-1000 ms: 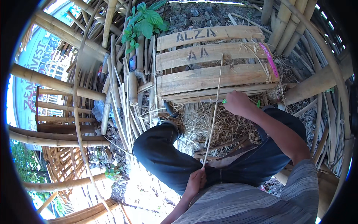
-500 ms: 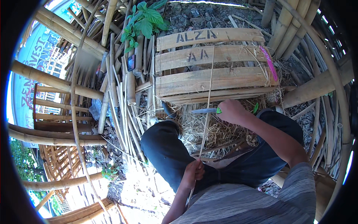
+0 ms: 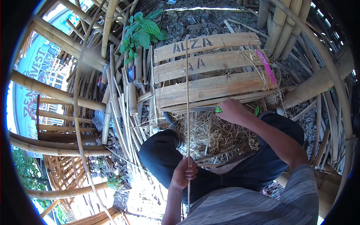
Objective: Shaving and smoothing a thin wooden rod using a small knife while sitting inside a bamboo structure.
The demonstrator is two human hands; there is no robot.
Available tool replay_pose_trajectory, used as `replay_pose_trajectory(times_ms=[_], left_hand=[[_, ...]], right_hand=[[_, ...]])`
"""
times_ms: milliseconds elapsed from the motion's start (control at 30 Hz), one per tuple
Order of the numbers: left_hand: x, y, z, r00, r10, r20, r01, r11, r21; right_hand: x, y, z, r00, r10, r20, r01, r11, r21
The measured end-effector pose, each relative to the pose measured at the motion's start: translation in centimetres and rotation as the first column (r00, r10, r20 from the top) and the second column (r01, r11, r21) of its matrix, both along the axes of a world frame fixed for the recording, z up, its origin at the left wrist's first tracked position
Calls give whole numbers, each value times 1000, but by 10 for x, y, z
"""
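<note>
A long thin bamboo strip (image 3: 188, 82) stands nearly upright in the view, running from beside my lap up across a slatted wooden crate (image 3: 210, 83). Near its lower part, my left hand (image 3: 184, 172) is closed around it. My right hand (image 3: 233, 111) grips the green handle of a knife (image 3: 202, 109) in front of the crate's near edge. The blade points left, and its tip end meets or passes close by the strip; whether they touch I cannot tell. Dry shavings (image 3: 217, 135) lie heaped between my legs, below the knife.
Bamboo poles (image 3: 56, 90) form a frame on the left, with cut bamboo pieces (image 3: 129, 90) piled beside the crate. A leafy green plant (image 3: 142, 32) grows behind that pile. A pink strip (image 3: 266, 67) lies on the crate's right end. More poles (image 3: 287, 32) stand at the far right.
The bamboo strip has swung left and straightened up, and my left hand has shifted slightly left with it. My right hand keeps the knife at about the same place.
</note>
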State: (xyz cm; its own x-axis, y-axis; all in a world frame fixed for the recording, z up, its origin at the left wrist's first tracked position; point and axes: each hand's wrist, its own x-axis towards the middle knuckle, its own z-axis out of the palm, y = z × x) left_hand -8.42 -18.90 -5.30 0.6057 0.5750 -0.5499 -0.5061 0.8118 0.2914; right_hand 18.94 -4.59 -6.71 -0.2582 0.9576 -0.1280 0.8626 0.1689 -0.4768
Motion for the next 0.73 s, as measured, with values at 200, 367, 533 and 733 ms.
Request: replay_pose_trajectory(times_ms=[200, 367, 533, 733], left_hand=[[32, -7, -5, 922, -69, -381, 102, 993, 66], [33, -15, -17, 931, -41, -362, 60, 997, 41], [29, -11, -24, 944, -88, -319, 92, 996, -4], [31, -6, -29, 963, -187, -196, 172, 981, -93]], right_hand=[[-3, -13, -12, 992, 113, 53, -116, 991, 63], [11, -9, 18, 962, -5, 273, -11, 998, 59], [41, 5, 46, 947, -199, 251, 152, 969, 194], [-4, -29, -12, 931, 328, 158, -326, 945, -39]])
